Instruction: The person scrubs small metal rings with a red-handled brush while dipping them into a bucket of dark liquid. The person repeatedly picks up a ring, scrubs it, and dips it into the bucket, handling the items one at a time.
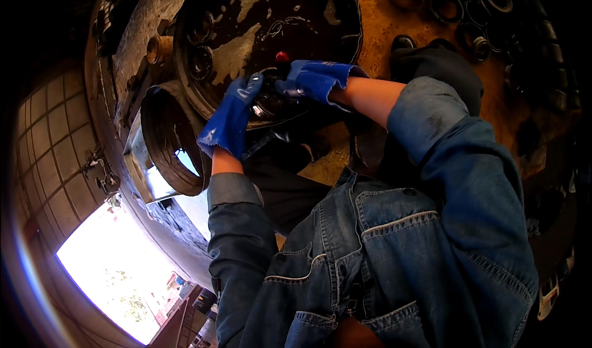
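A large round basin (pixel 186 84) of dark liquid with pale foam patches lies before me. At its near edge, my left hand (pixel 229 115) and my right hand (pixel 313 81), both in blue rubber gloves, are closed on opposite sides of a dark, shiny, wet part (pixel 267 100). It looks rounded, but shadow and the gloves hide its exact kind. A small red thing (pixel 282 57) shows just beyond my right fingers; what it belongs to is unclear. Dark ring-shaped parts (pixel 201 62) sit at the basin's left side.
Left of the basin stands an open, dark round container (pixel 154 116) on its side. Several dark rings (pixel 446 7) lie on the brown floor (pixel 376 24) at the far right. A black shoe (pixel 404 42) is right of the basin. Bright light enters at lower left.
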Motion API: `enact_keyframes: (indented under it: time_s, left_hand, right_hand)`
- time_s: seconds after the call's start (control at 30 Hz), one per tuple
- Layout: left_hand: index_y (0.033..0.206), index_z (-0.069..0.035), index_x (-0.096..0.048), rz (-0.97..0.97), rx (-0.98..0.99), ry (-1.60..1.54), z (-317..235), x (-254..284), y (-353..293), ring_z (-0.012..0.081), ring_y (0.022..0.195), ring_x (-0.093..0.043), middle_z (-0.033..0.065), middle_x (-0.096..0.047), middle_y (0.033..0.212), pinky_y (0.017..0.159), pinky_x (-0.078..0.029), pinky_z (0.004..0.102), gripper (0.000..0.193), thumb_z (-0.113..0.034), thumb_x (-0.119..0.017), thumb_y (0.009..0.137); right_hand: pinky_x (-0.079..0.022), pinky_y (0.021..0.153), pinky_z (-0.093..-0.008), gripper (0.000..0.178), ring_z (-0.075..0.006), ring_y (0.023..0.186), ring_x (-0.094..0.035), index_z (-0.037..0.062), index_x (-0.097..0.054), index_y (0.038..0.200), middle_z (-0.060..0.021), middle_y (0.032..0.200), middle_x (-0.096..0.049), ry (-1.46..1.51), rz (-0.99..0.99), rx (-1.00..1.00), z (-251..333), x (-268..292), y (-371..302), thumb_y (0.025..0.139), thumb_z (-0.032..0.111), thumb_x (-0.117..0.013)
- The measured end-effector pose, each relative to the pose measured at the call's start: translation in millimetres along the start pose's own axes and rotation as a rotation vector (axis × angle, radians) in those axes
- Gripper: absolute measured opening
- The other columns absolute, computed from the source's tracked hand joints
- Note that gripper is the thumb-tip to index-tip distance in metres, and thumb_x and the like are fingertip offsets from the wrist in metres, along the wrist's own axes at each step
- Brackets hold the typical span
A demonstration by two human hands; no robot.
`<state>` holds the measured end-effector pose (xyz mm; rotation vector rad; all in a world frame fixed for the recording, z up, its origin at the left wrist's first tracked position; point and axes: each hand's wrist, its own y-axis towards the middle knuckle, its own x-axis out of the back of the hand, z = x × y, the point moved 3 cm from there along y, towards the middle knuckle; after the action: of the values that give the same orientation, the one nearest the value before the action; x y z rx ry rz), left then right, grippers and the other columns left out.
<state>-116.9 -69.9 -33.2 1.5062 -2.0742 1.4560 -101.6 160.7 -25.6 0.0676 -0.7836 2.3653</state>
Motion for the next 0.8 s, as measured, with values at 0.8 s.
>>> enact_keyframes:
  time_s: [0.8]
  left_hand:
    - [0.132, 0.003, -0.062, -0.061, -0.045, 0.046, -2, -4, -26, 0.0319, 0.100, -0.069, 0.0225, -0.072, 0.109, 0.089, -0.054, 0.0398, 0.058, -0.045, -0.063, 0.099]
  right_hand:
    - [-0.055, 0.089, -0.0406, 0.028, -0.0334, 0.100, -0.071, 0.0146, -0.074, 0.117, -0.0153, 0.117, -0.073, -0.058, -0.038, 0.398, -22, 10, -8, 0.098, 0.026, -0.058]
